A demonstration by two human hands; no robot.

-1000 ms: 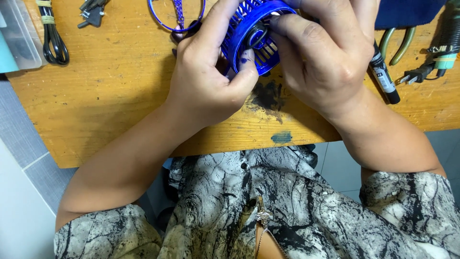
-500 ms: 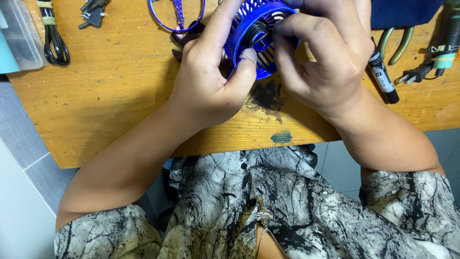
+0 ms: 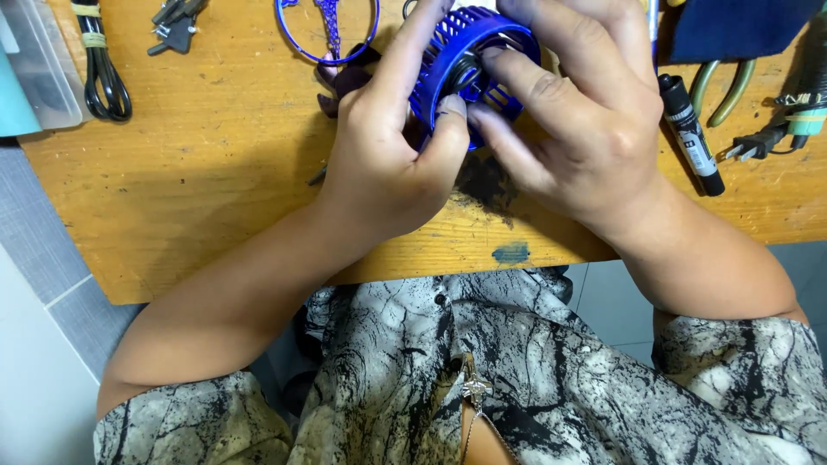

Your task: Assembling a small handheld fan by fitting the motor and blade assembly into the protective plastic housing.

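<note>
A round blue slatted plastic fan housing is held over the wooden table at top centre. My left hand grips its left side, thumb pressed on the lower rim. My right hand wraps it from the right, fingers lying across the slats. Much of the housing is hidden under both hands.
A blue wire ring grille lies just left of the hands. A black marker, green-handled pliers, a plug with cable and blue cloth sit right. A coiled black cord and clear box are far left.
The housing has turned slightly in my hands and my right fingers have shifted across its slats. My left thumb stays on the lower rim.
</note>
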